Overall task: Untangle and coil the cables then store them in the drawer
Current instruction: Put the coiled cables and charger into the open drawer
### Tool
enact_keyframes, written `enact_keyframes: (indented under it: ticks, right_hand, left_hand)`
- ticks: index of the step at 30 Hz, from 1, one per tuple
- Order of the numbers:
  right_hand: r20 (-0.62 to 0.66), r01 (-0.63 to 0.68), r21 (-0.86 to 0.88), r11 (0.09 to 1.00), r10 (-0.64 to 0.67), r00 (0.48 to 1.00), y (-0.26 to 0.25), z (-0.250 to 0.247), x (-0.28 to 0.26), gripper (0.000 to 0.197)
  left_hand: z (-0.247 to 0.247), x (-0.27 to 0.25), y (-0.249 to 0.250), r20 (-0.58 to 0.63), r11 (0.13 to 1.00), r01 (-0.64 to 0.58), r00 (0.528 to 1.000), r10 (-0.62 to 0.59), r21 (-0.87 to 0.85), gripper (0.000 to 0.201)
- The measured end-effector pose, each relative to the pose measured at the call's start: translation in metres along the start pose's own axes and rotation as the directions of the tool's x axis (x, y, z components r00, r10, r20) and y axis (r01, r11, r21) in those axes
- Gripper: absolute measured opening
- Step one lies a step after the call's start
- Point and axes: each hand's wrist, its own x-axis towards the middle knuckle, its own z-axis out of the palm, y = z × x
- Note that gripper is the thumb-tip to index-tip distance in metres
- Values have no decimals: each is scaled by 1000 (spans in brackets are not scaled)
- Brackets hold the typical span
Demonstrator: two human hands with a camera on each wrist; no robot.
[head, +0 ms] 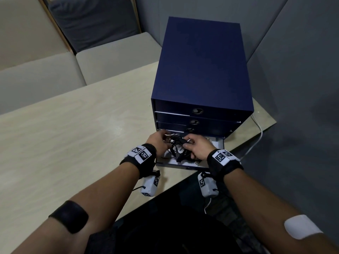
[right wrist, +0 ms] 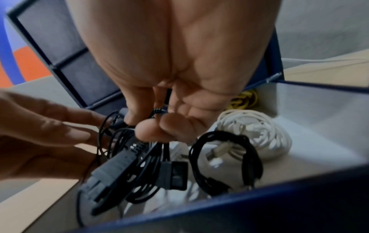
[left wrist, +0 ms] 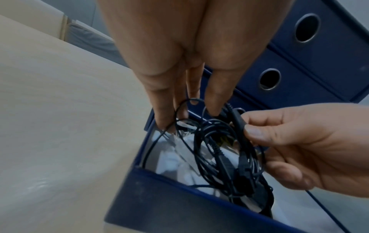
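Observation:
The bottom drawer (head: 183,166) of a dark blue cabinet (head: 200,70) is pulled out. Over it hangs a tangled bundle of thin black cables (head: 178,150) with plugs. My right hand (head: 194,143) pinches the bundle (right wrist: 127,165) near a plug between thumb and fingers. My left hand (head: 159,142) reaches into the drawer's left back corner, its straight fingers (left wrist: 163,113) touching loose loops of the bundle (left wrist: 219,149). Inside the drawer (right wrist: 279,205) lie a white coiled cable (right wrist: 259,130), a black coiled cable (right wrist: 211,184) and a yellow cable (right wrist: 243,100).
The cabinet stands at the right end of a pale wooden table (head: 73,134), its three upper drawers closed. A white cord (head: 259,132) trails off the table's right edge. A beige sofa (head: 110,57) is behind the table, and grey wall panels to the right.

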Motion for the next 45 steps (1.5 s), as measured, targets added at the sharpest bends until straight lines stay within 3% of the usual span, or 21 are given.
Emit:
enact_keyframes:
  ticks: [2,6,9,11,16,19,21,24,28,34,39,43,45]
  right_hand:
    - [16,-37,-14,999,37,999,0,8,4,8]
    - [7,-65,-51,997,66,998,1,25,19,11]
    - [14,-11,-292,956,16,1000,-1,26,25,15]
    - [6,4,-405,914,-2,1000,-2,26,24,20]
    - [-31,14,-384,923,-28,999,3,34,24,18]
    - [-27,28,-444,896,-45,999,4,38,29,10]
    - [-22,30,-485,874,-46,999,4,37,30,21]
    - [-75,62,-507,860,-116,990,7,28,22,19]
    - [-222,-48,-512,858,-78,972,28,0,9,29]
    - [-174,-138,-706,695,19,985,33,-6,2,34]
    - [-172,-180,-768,614,72,982,33,-1,6,33]
    - [-150,-157,-703,694,72,986,35,2,7,51]
    - [-163,-157,-646,747,66,985,35,0,4,45]
  left_hand:
    - [-2,-4,-3,-25,999,-1,1000,2,52,48]
    - [-4,-12,-6,-93,988,-20,995,34,150,40]
    - [0,-11,-9,-91,973,-27,995,49,229,39]
    - [2,-7,-10,-65,964,-46,996,65,262,40]
    - [8,0,-11,106,902,-116,991,79,416,43]
    - [11,3,-14,115,864,-128,990,82,487,43]
    - [11,5,-14,106,868,-137,990,99,477,42]
    - [8,6,-16,103,889,-137,989,102,436,40]
    - [7,7,-16,89,911,-121,992,93,394,40]
    - [6,7,-18,104,928,-82,993,47,362,39]
    - [6,6,-17,117,934,-107,991,70,340,38]
    - [9,2,-20,107,938,-121,990,91,326,36]
    - [9,-2,-23,89,940,-142,989,120,310,34]
